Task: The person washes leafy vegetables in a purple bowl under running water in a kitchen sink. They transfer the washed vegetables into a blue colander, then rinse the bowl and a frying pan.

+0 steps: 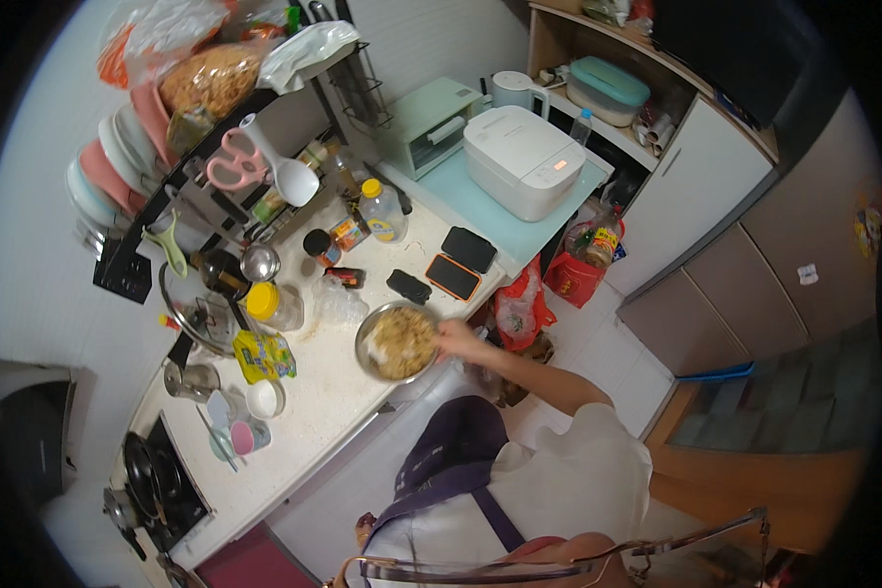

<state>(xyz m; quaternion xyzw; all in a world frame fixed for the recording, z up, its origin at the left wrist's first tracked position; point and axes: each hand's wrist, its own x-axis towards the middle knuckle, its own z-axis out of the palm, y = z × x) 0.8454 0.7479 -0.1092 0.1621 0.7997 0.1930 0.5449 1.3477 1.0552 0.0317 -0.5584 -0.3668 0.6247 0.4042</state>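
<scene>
A metal bowl (360,351) stands near the front edge of the white countertop (323,411). It holds a yellowish crumbly food (406,338) with a patch of white powder (376,344) on its left side. My right hand (457,339) grips the bowl's right rim, the fingertips partly hidden at the edge. Down beside the purple apron (452,441), off the counter, hangs my left hand (365,528). It is small in view and partly covered, so its fingers are unclear.
Behind the bowl lie two phones (453,277), a black pouch (409,287) and a clear plastic bag (340,300). Left of it are a yellow packet (264,356), a white bowl (265,399) and a pink cup (250,438). A white rice cooker (523,162) stands at the back right.
</scene>
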